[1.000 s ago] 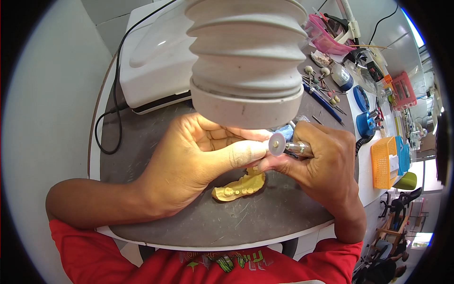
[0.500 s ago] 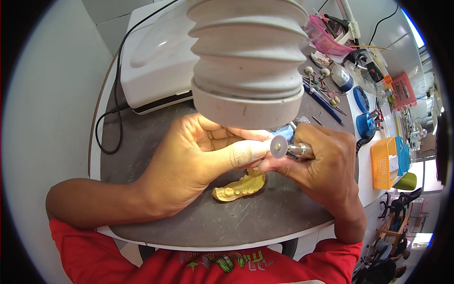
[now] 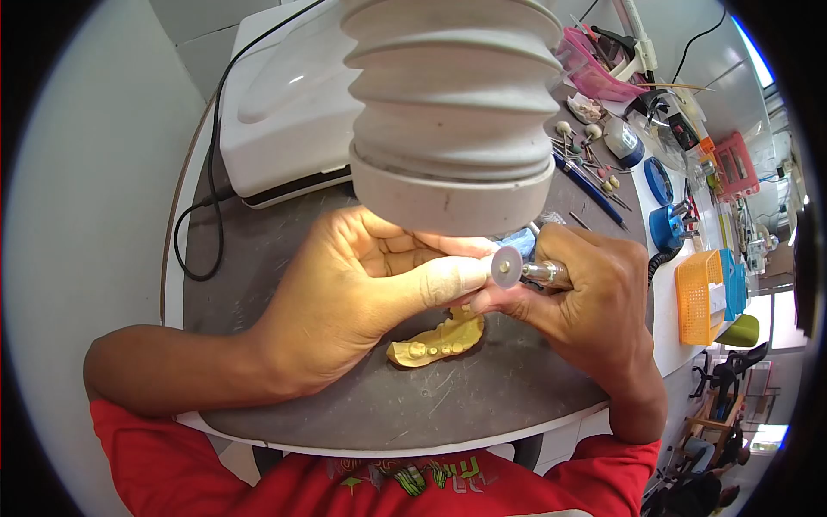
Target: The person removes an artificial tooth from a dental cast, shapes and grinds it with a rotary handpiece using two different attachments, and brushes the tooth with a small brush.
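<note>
My right hand point(image 3: 590, 297) is wrapped round a metal rotary handpiece point(image 3: 548, 275), whose tip carries a thin grey disc point(image 3: 506, 266). The disc stands close by the fingertips of my left hand point(image 3: 362, 293). Thumb and forefinger of that hand are pinched together; whatever sits between them is too small or too covered to make out. On the bench below both hands lies a yellow dental model point(image 3: 438, 341) with tooth shapes along it. Part of its upper end is hidden behind my fingers.
A ribbed white suction hose point(image 3: 452, 112) hangs just above my hands. Left of it sits a white machine point(image 3: 293, 103) with a black cable. Burs, a blue pen-like tool point(image 3: 590, 191), a pink basket point(image 3: 594, 73) and an orange basket point(image 3: 698, 297) stand at the right.
Almost nothing differs. The disc has shifted very slightly left, staying beside my left fingertips; the dental model lies where it was.
</note>
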Tool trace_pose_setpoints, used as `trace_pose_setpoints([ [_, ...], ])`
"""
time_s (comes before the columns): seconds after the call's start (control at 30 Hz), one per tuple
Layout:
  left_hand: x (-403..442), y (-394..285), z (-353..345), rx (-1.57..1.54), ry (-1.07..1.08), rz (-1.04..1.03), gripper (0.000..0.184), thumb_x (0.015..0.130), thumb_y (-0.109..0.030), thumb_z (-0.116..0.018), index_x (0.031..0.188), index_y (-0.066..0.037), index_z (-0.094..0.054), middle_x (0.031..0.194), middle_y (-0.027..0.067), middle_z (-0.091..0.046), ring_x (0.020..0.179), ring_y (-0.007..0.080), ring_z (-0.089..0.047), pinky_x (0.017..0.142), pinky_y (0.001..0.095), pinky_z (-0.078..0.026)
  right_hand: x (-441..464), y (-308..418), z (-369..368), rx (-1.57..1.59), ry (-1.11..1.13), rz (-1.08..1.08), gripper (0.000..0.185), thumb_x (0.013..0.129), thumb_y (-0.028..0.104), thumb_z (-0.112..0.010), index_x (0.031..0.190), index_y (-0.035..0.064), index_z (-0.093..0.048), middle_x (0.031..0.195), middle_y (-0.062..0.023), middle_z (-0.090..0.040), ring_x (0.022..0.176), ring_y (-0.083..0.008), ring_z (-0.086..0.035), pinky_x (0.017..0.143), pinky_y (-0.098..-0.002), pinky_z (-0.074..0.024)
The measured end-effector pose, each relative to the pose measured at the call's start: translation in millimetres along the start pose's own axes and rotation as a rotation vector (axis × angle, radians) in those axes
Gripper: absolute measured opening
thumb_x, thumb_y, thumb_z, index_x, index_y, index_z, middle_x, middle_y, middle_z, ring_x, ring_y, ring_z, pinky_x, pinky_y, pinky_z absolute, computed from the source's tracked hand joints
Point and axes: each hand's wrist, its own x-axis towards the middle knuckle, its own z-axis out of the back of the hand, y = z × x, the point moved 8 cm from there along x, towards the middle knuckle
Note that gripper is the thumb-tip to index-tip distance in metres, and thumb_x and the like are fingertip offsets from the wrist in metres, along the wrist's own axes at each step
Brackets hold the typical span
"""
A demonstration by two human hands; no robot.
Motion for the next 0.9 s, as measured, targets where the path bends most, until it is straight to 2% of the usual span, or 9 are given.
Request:
trace_pose_setpoints([
  [0.13,-0.5,-0.5,-2.1,-0.019,0.008,0.055,0.016,0.087,-0.002,-0.059,0.101,0.004,-0.062,0.102,0.0127,-0.063,0.089,0.0158,-0.062,0.08,0.0288,-0.052,-2.4,3.1,-0.7,0.013,-0.005,0.027,0.058,0.064,0.059,-0.074,0.055,0.0071,-0.05,0.049,-0.005,-0.049,0.037,-0.0207,-0.047,0.037,-0.0338,-0.034],
  [0.37,1.4,2.0,0.6,0.004,0.002,0.002,0.02,0.088,-0.003,-0.058,0.107,0.005,-0.058,0.103,0.0137,-0.062,0.092,0.0168,-0.061,0.08,0.0287,-0.052,-1.1,-0.3,3.6,-0.02,0.01,-0.023,0.058,0.064,0.057,-0.075,0.053,0.0077,-0.046,0.048,-0.0052,-0.046,0.037,-0.0208,-0.045,0.037,-0.0336,-0.0325],
  [0.43,0.4,-0.1,-3.5,-0.051,0.041,0.007,0.02,0.088,-0.002,-0.057,0.108,0.005,-0.058,0.107,0.0147,-0.061,0.097,0.0179,-0.059,0.085,0.0302,-0.05,-2.6,-3.4,3.2,0.006,0.003,-0.06,0.058,0.06,0.052,-0.08,0.058,0.0046,-0.047,0.047,-0.0054,-0.039,0.041,-0.0199,-0.037,0.042,-0.0332,-0.0298],
  [0.9,0.0,4.1,-1.1,-0.038,0.031,0.009,0.018,0.088,0.001,-0.056,0.105,0.003,-0.06,0.111,0.0155,-0.06,0.103,0.0198,-0.057,0.093,0.0341,-0.045,-1.9,-2.2,1.8,0.0,0.029,-0.059,0.056,0.061,0.052,-0.079,0.058,0.0049,-0.047,0.048,-0.0071,-0.042,0.042,-0.0229,-0.042,0.042,-0.0338,-0.0318],
])
